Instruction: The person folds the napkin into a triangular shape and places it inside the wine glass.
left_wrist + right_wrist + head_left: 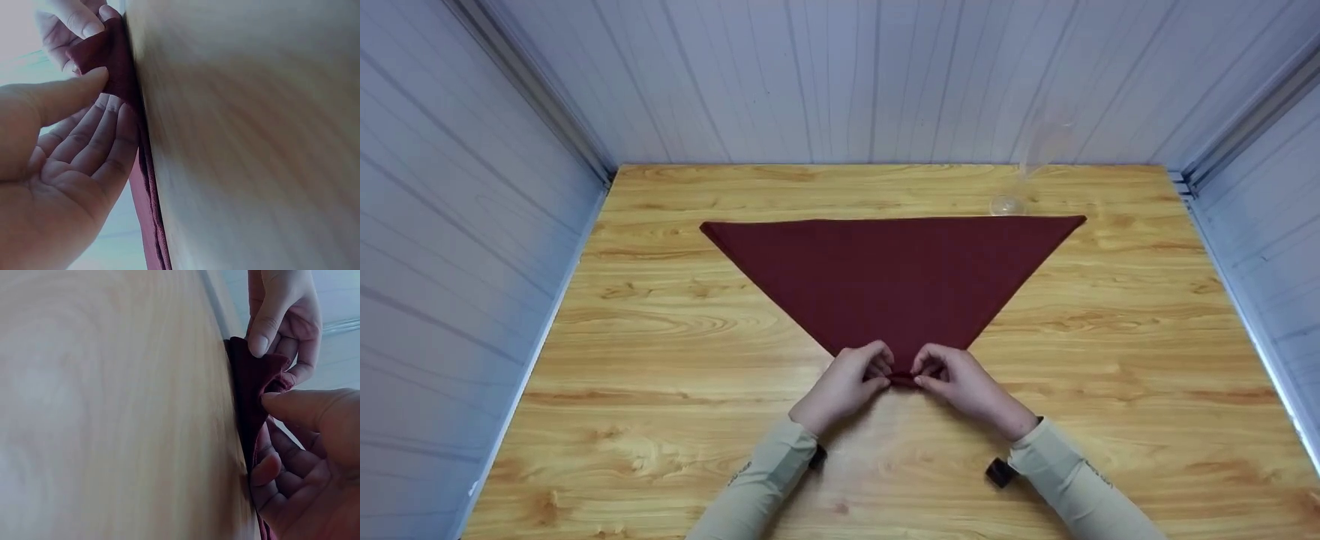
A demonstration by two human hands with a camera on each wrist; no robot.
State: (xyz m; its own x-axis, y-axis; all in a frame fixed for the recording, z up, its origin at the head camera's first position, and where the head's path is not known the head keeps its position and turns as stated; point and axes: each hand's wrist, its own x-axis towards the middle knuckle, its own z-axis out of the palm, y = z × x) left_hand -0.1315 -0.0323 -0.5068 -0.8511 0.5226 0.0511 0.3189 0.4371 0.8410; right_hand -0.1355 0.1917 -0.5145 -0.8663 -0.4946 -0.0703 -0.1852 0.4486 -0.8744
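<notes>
A dark red cloth napkin (900, 285) lies on the wooden table as a triangle, its long edge toward the back wall. Its near tip is turned up into a small fold between the two hands. My left hand (855, 379) pinches the left end of this fold between thumb and fingers. At the right end my right hand (964, 379) pinches it the same way. Seen from the left wrist, the folded cloth (107, 53) stands slightly raised under both thumbs. In the right wrist view the cloth's edge (253, 377) curls up between the thumbs and fingers.
A clear stemmed glass (1008, 205) stands behind the napkin's long edge, toward the right. Pale panelled walls (840, 82) enclose the wooden table (660, 450) at the back and both sides. Dark wrist devices (1001, 472) sit at the sleeve cuffs.
</notes>
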